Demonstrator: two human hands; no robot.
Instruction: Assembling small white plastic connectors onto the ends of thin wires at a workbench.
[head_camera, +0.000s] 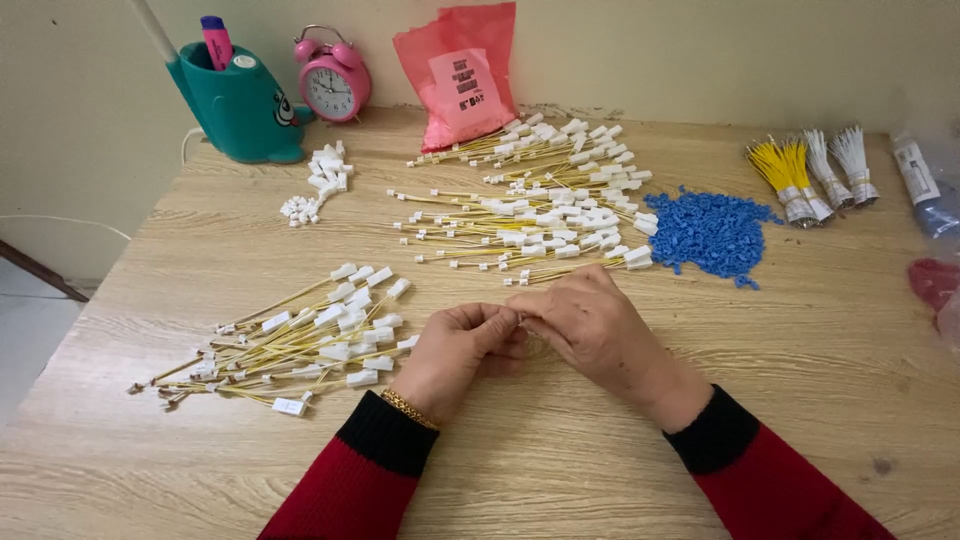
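Head view: left hand (455, 350) and right hand (590, 325) met over the tabletop (600, 450), fingers (500, 325) pinching a small part, hidden between them.

- The left hand (462, 352) and right hand (590, 325) are meeting fingertip to fingertip near the front middle of the table (820, 400).
- A pile of wired connectors (300, 340) is lying just left of the left hand.
- A larger spread of wired connectors (540, 200) is lying behind the hands.
- A heap of small plastic housings (710, 232) is sitting right of that spread.
- Bundles of wires (810, 170) are lying at the far right.
- A clock (333, 85) and a pen holder (240, 100) are standing at the back left, a bag (462, 75) beside them.
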